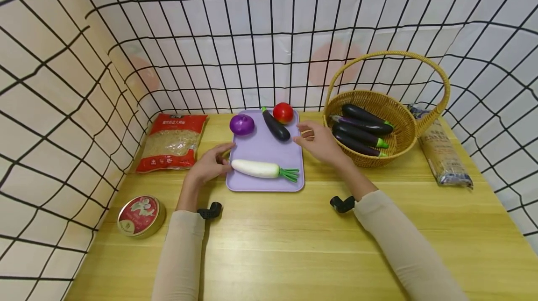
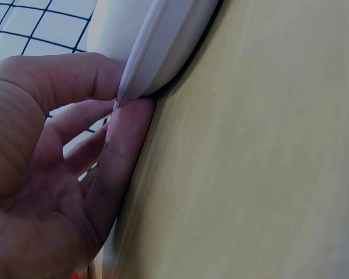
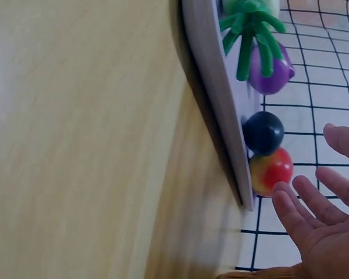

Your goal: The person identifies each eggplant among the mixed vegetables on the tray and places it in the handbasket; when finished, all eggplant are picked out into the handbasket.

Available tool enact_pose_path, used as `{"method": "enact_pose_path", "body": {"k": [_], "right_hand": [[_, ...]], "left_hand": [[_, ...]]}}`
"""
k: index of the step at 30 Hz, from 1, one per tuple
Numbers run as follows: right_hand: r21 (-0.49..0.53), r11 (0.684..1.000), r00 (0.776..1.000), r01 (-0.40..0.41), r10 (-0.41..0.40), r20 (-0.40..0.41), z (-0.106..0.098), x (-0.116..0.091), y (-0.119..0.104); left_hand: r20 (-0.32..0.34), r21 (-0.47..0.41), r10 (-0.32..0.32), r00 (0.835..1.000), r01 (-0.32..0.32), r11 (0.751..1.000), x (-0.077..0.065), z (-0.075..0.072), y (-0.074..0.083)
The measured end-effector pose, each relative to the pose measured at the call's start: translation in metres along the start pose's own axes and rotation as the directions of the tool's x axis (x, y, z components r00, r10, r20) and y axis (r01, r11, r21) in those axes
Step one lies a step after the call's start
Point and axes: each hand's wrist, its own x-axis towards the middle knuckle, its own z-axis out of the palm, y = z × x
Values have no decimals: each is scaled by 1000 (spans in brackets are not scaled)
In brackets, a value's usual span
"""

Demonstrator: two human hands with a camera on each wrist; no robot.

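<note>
A lavender tray lies on the wooden table. Along its near side is a white radish with green stems. Farther back on it are a purple onion, an eggplant and a tomato. At the tray's left edge, my left hand pinches the rim; the left wrist view has the thumb above the tray and a finger beneath it. My right hand hovers off the right edge, fingers loosely spread. In the right wrist view that hand holds nothing, close to the tomato.
A wicker basket holding several eggplants stands right of the tray, close to my right forearm. Beyond it lies a bagged package. On the left are a red bag and a round tin. Black wire grid encloses the table.
</note>
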Motion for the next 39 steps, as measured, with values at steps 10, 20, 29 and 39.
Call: {"method": "enact_pose_path", "body": {"k": [10, 20, 29, 39], "right_hand": [[-3, 999, 999, -35, 35, 17, 12, 14, 8], [-3, 995, 995, -98, 98, 17, 22, 21, 4], [-30, 997, 998, -69, 70, 9, 38, 40, 4], [-82, 994, 998, -67, 66, -12, 46, 48, 5]], "left_hand": [[-24, -4, 27, 999, -27, 1000, 0, 1, -7], [-38, 17, 22, 999, -21, 1000, 0, 2, -8], [-30, 1, 31, 999, -31, 1000, -2, 0, -4], [-37, 18, 25, 999, -24, 1000, 0, 2, -8]]}}
